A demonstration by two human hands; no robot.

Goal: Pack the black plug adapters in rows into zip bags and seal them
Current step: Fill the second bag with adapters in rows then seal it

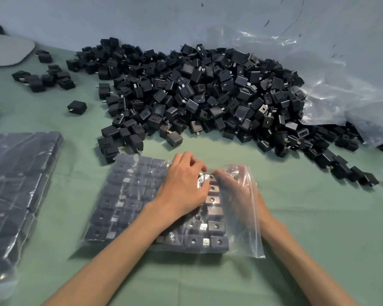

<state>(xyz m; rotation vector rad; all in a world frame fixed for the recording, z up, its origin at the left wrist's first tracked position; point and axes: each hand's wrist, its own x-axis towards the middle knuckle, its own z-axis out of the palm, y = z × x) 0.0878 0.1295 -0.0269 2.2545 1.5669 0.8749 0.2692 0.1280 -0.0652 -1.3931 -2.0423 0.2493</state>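
Honestly, left hand (181, 186) presses bent fingers (192, 164) on the zip bag (253, 230), right hand (232, 186) inside it, grips too blurry to call; a shove could topple the end row (215, 226).

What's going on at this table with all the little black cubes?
A person is packing black plug adapters into a clear zip bag. The left hand rests on top of the bag with its fingers curled. The right hand reaches inside through the open mouth, at the row nearest the opening. The bag looks nearly full and is not sealed. A filled bag lies to the left, and a loose pile of adapters sits behind.
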